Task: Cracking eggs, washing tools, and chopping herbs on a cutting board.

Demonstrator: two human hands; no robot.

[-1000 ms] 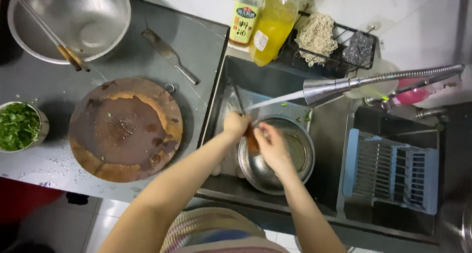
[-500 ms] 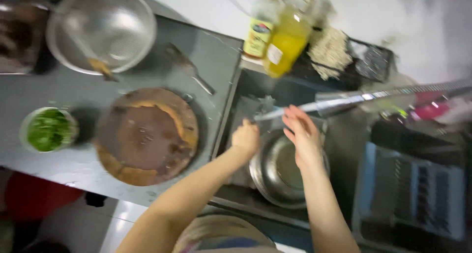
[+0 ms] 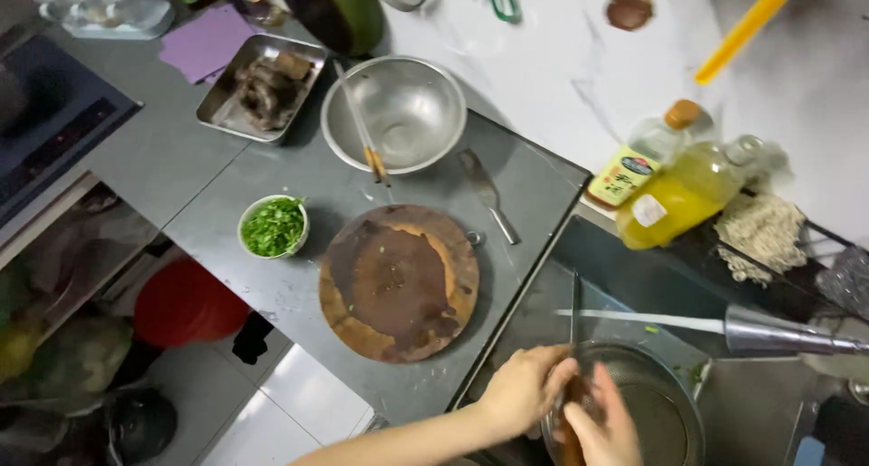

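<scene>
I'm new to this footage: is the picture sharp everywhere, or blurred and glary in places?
Head view: the round cutting board and bowl of greens look fairly sharp; both hands and the yellow stick smear with motion; the steel bowl shows soft glare.

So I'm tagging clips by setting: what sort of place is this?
Likely a home kitchen: a sink where both hands wash a metal bowl, a round chopping board, and a hob.

board left of sink | bowl in sink | hands apparently inside bowl
</scene>
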